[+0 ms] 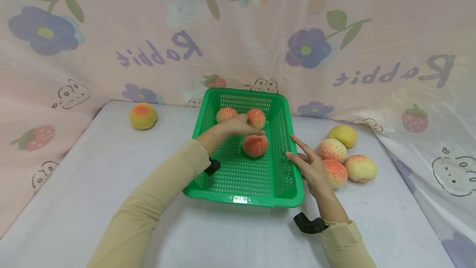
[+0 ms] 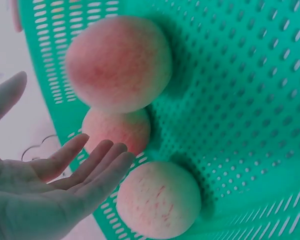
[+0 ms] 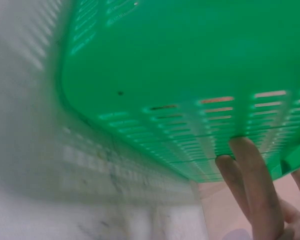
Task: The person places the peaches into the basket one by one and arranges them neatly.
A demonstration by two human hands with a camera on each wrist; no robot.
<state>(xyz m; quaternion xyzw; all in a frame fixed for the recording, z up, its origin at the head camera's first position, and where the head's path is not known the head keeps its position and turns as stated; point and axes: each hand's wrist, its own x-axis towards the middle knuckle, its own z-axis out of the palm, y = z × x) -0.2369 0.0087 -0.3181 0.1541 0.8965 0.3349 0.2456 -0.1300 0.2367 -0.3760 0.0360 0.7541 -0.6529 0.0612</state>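
My left hand (image 1: 239, 125) is inside the green plastic basket (image 1: 243, 198), its fingers extended among three peaches. The reddest peach (image 1: 255, 146) lies just in front of it, a second peach (image 1: 256, 118) beyond the fingers, and a third peach (image 1: 226, 115) at the back left. In the left wrist view the palm and straight fingers (image 2: 97, 172) show nothing in their grasp. My right hand (image 1: 312, 173) is at the basket's right side, with fingertips at the rim. The right wrist view shows straight fingers (image 3: 255, 185) against the outer slotted wall.
A yellow-red peach (image 1: 143, 116) stands at the table's back left. Right of the basket several peaches sit in a cluster, among them a yellow one (image 1: 343, 136) and a pale one (image 1: 360, 168). A printed cloth (image 1: 245, 32) hangs behind the white table (image 1: 238, 239).
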